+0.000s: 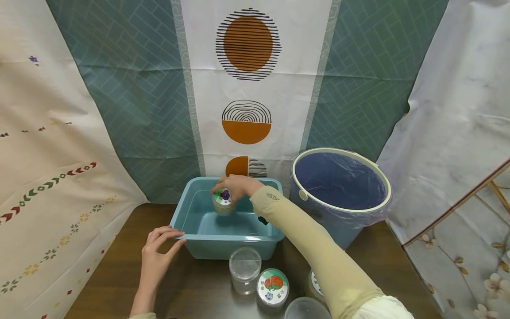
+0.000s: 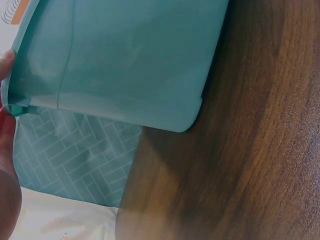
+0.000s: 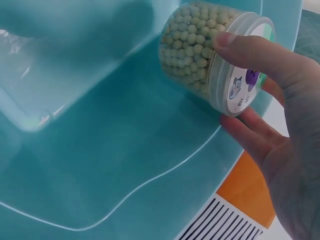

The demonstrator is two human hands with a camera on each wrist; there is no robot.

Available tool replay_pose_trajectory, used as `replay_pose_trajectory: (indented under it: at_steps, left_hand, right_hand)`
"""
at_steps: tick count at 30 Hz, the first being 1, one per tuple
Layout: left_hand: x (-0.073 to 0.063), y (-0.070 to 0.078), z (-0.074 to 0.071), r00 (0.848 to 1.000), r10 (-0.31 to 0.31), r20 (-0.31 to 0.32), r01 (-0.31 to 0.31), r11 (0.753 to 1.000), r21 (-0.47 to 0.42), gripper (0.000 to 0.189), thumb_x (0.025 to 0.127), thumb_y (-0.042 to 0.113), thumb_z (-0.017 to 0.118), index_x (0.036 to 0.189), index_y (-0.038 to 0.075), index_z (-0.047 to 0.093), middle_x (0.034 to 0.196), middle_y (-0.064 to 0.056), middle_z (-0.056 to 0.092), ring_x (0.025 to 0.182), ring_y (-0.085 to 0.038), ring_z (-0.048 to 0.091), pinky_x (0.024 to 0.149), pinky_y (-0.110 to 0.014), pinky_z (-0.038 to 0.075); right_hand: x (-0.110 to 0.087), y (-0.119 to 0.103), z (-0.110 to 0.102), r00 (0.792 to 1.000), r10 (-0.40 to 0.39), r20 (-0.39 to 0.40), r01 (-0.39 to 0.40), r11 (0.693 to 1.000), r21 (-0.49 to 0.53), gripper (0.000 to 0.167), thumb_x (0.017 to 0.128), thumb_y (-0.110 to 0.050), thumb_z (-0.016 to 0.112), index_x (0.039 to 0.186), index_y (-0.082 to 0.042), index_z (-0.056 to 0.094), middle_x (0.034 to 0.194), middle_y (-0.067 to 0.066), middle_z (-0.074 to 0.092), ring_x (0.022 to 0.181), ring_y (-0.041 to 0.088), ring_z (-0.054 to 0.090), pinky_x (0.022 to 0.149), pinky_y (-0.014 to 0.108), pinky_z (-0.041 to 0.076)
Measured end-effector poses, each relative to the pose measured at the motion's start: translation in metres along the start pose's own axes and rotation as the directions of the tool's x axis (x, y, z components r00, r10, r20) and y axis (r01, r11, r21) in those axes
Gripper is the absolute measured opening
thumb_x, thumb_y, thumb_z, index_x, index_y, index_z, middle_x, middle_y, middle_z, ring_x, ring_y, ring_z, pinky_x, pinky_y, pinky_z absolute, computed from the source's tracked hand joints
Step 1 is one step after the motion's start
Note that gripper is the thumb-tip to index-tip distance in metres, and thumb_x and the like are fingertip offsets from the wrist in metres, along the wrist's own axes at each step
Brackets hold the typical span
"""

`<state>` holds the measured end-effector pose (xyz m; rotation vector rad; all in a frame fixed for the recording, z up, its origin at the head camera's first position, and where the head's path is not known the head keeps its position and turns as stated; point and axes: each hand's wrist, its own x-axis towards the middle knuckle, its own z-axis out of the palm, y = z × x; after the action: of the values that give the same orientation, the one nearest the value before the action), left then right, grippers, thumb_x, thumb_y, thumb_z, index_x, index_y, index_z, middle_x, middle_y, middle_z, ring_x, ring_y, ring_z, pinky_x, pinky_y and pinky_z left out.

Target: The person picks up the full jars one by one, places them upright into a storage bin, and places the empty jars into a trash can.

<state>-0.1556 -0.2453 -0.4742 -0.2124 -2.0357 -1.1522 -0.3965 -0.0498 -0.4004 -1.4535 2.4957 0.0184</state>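
A clear jar of small pale green beads is held by its lid edge between the thumb and fingers of my right hand. Its lid carries a purple flower label. In the head view the jar hangs upright inside a light blue plastic basin, in the left half. My left hand pinches the basin's front left corner at the rim, fingers over the top and thumb at the front. The left wrist view shows the fingertips on that rim, with much of the hand out of frame.
In front of the basin stand an empty-looking clear jar, a jar with a tomato label, another clear lid and a labelled jar partly behind the right sleeve. A lined blue bin stands right. Patterned cloth hangs behind.
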Motion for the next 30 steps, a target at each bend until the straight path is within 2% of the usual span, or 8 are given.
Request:
replay_pose_trajectory:
  at_steps: [6, 16, 22, 26, 30]
  left_hand:
    - [0.001, -0.002, 0.000, 1.000, -0.005, -0.004, 0.005, 1.000, 0.000, 0.028, 0.065, -0.018, 0.081, 0.088, -0.004, 0.075, 0.095, -0.020, 0.065, 0.107, -0.012, 0.052, 0.098, -0.012, 0.034]
    - [-0.001, -0.003, 0.002, 1.000, -0.011, 0.000, 0.011, 1.000, 0.002, 0.027, 0.066, -0.017, 0.081, 0.088, -0.003, 0.075, 0.096, -0.020, 0.065, 0.107, -0.012, 0.052, 0.097, -0.012, 0.034]
    - [-0.001, -0.005, 0.003, 1.000, -0.010, 0.000, 0.010, 1.000, -0.005, 0.027, 0.065, -0.017, 0.081, 0.088, -0.004, 0.075, 0.096, -0.020, 0.065, 0.107, -0.014, 0.052, 0.097, -0.012, 0.034]
    - [-0.001, -0.008, 0.003, 1.000, 0.002, -0.006, -0.002, 1.000, 0.001, 0.029, 0.064, -0.017, 0.081, 0.088, -0.003, 0.075, 0.095, -0.019, 0.065, 0.106, -0.012, 0.052, 0.097, -0.012, 0.034]
    - [-0.003, -0.011, 0.004, 0.999, 0.027, -0.019, -0.027, 1.000, 0.014, 0.031, 0.063, -0.018, 0.081, 0.088, -0.001, 0.075, 0.094, -0.018, 0.065, 0.107, -0.007, 0.052, 0.096, -0.011, 0.032]
  right_hand:
    - [0.003, -0.001, 0.003, 1.000, -0.007, 0.026, 0.008, 1.000, -0.028, 0.080, 0.076, -0.025, 0.087, 0.146, -0.032, 0.048, 0.153, 0.001, 0.044, 0.132, 0.022, 0.048, 0.110, 0.037, 0.045]
    - [0.003, -0.004, 0.017, 0.999, 0.012, 0.052, -0.012, 1.000, -0.013, 0.079, 0.078, -0.024, 0.086, 0.146, -0.033, 0.047, 0.153, 0.000, 0.044, 0.132, 0.023, 0.048, 0.109, 0.039, 0.047]
    - [0.001, -0.002, 0.014, 1.000, 0.006, 0.001, -0.006, 0.999, 0.036, 0.089, 0.080, -0.023, 0.084, 0.153, -0.034, 0.035, 0.160, -0.003, 0.035, 0.144, 0.022, 0.039, 0.116, 0.042, 0.040]
    - [-0.002, -0.001, 0.007, 0.999, 0.000, -0.037, 0.002, 0.999, 0.036, 0.088, 0.080, -0.022, 0.084, 0.153, -0.032, 0.037, 0.160, -0.002, 0.036, 0.144, 0.021, 0.040, 0.115, 0.042, 0.040]
    - [-0.004, -0.001, 0.004, 0.999, -0.007, -0.042, 0.008, 1.000, 0.028, 0.086, 0.080, -0.024, 0.083, 0.152, -0.032, 0.038, 0.160, -0.002, 0.037, 0.145, 0.021, 0.040, 0.116, 0.043, 0.039]
